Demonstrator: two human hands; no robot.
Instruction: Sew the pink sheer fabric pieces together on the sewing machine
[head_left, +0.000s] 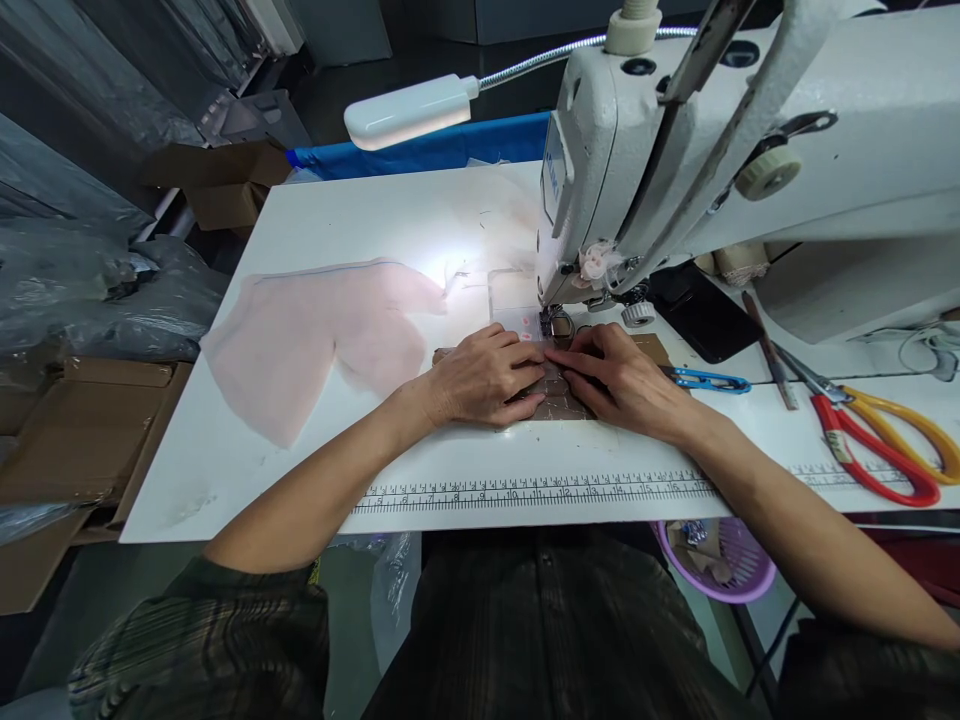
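My left hand (484, 378) lies on a small brown quilted fabric piece (559, 400), fingers curled and pressed down on it. My right hand (622, 380) rests on the same piece from the right, its fingers stretched toward the presser foot (553, 325) of the white sewing machine (720, 150). Both sets of fingertips meet just in front of the needle. Most of the brown piece is hidden under my hands.
Sheer pink fabric (300, 335) lies to the left on the white table (225, 470). Blue thread snips (709, 380), red and yellow scissors (877, 435) and a dark phone (701, 310) lie to the right. A lamp (409, 110) shines down. A purple basket (724, 560) hangs below the table edge.
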